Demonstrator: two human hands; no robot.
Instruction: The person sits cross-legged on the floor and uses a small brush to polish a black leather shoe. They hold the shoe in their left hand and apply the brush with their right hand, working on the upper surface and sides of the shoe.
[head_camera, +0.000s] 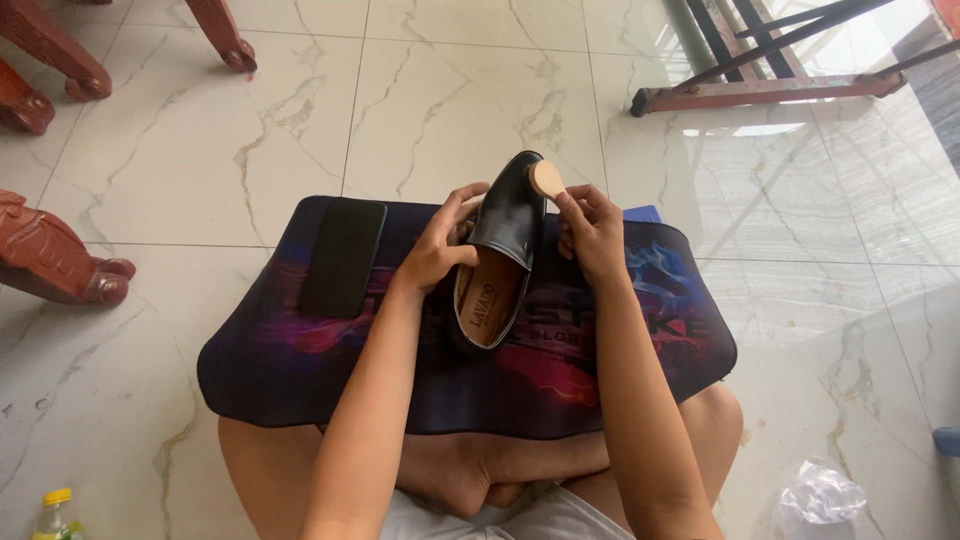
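Note:
A black leather shoe (512, 225) with a tan insole stands tilted on a dark printed mat (300, 370) that lies across my crossed legs. My left hand (440, 240) grips the shoe's left side near the opening. My right hand (592, 232) pinches a small round tan sponge (547, 180) against the upper right side of the toe. A black phone (344, 256) lies face down on the mat to the left of the shoe.
Carved red-brown furniture legs (60, 262) stand at the left and top left on the marble floor. A rusty metal frame (770, 90) is at the top right. A crumpled clear plastic bag (820, 495) lies bottom right, a yellow-capped bottle (55, 515) bottom left.

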